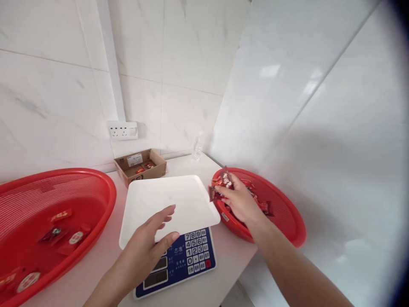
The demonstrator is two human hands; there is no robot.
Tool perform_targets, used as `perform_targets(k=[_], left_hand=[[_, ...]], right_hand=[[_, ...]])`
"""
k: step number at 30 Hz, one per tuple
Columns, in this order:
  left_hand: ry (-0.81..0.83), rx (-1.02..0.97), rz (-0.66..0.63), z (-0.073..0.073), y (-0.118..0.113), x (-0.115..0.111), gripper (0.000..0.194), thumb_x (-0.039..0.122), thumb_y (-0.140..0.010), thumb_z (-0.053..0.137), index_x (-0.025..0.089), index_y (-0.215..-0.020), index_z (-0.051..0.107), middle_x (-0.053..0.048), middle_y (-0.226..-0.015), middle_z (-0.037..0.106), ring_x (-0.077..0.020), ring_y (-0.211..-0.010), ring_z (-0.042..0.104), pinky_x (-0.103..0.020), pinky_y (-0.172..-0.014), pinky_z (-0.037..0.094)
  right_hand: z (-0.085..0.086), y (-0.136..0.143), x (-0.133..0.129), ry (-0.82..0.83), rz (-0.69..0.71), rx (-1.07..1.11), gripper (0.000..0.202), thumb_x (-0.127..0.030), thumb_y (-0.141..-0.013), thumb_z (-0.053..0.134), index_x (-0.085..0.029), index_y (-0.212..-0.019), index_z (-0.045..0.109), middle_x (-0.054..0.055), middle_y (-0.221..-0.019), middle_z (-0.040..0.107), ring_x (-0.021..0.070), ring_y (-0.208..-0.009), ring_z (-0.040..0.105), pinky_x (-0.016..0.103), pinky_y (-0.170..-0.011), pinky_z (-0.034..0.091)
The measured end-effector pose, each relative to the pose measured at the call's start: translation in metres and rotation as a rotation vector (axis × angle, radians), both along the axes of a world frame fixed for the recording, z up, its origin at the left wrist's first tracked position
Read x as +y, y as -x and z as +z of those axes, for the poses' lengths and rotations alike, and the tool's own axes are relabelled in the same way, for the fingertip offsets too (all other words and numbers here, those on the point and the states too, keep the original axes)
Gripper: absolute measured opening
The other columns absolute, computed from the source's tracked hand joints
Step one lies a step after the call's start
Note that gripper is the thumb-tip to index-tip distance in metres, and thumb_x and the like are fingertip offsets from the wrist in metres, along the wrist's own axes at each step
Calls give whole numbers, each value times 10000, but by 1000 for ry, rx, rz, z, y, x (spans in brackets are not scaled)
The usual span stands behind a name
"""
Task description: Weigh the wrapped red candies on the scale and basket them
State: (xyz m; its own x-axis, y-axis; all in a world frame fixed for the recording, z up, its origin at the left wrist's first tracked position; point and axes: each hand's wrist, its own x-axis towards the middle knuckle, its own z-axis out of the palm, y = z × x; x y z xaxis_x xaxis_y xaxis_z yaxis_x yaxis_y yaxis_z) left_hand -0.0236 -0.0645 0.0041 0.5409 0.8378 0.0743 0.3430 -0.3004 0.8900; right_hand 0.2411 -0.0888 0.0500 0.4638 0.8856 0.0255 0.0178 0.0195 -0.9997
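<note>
My right hand (238, 194) is closed on several small red and brown wrapped candies (223, 184), held over the near-left rim of a red basket (289, 209). More wrapped candies (265, 207) lie in that basket, partly hidden by my hand and forearm. Over the front of a white scale tray (172, 192), my left hand (153, 238) is open, fingers and thumb apart, with nothing in it. Below the tray, the blue keypad panel (191, 260) of the scale is partly covered by my left hand.
A larger red basket (108, 192) on the left holds several red packets (68, 238). Behind the scale stand a low cardboard box (140, 168) with a few packets and a clear plastic bottle (197, 149). Tiled walls close off the back and right; a power socket (123, 130) is mounted above the box.
</note>
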Motion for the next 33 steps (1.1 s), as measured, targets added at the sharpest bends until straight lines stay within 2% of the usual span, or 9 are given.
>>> perform_targets(k=[3,5,9,12,17,21,24,29,33], left_hand=[[118,-174,-20,0,-9,-7,709,453,-851,681,283,-1493,433,-122,-1441,585,-299,-1220,616,-424,-965,545],[223,-320,6,1,-13,-8,785,429,-821,734,270,-1512,396,-128,-1474,553,-303,-1260,588,-407,-975,543],[385,-536,119,4,-11,0,637,467,-832,715,276,-1403,507,-96,-1424,591,-301,-1214,624,-415,-928,575],[456,-601,146,4,-7,8,602,525,-811,716,247,-1321,556,-97,-1355,636,-293,-1145,665,-438,-892,599],[555,-740,175,4,-4,13,528,506,-780,766,203,-1190,629,-90,-1222,703,-274,-1092,690,-466,-968,566],[588,-842,182,9,0,16,427,461,-746,812,198,-1058,685,-54,-1116,745,-241,-1082,694,-410,-1028,530],[624,-884,186,15,6,17,352,414,-754,815,206,-1019,711,-43,-1066,759,-239,-1060,708,-377,-971,565],[672,-901,200,20,12,15,270,338,-786,796,215,-1018,734,-49,-1064,758,-264,-1050,717,-349,-842,621],[666,-907,217,22,13,14,217,313,-809,778,219,-1001,742,-41,-1010,756,-244,-996,718,-367,-809,639]], right_hand=[[-14,61,3,-61,159,145,339,-307,-653,797,-241,-942,633,-4,-904,738,211,-811,697,345,-717,563],[-23,92,4,-80,229,227,312,-272,-653,806,-241,-917,643,-20,-872,734,185,-800,685,335,-759,552],[-31,119,7,-61,314,389,302,-285,-655,819,-244,-888,632,-17,-870,742,187,-821,689,343,-756,551],[-29,120,10,-42,345,463,369,-341,-646,846,-247,-939,641,13,-951,759,216,-886,704,370,-763,563],[-24,115,8,-59,337,516,385,-381,-663,862,-252,-986,697,28,-1012,761,233,-983,694,359,-774,575],[-25,110,8,-52,267,522,391,-397,-643,873,-255,-973,717,46,-1102,742,281,-1143,637,421,-832,587],[-32,102,12,-40,185,434,406,-439,-634,871,-267,-963,707,37,-1161,716,276,-1118,638,439,-834,588],[-50,91,23,-19,134,309,404,-400,-635,889,-243,-948,688,43,-1100,724,240,-1025,645,432,-882,550],[-56,89,28,-7,105,289,471,-453,-644,876,-243,-1007,662,65,-1128,716,272,-1096,643,456,-938,511]])
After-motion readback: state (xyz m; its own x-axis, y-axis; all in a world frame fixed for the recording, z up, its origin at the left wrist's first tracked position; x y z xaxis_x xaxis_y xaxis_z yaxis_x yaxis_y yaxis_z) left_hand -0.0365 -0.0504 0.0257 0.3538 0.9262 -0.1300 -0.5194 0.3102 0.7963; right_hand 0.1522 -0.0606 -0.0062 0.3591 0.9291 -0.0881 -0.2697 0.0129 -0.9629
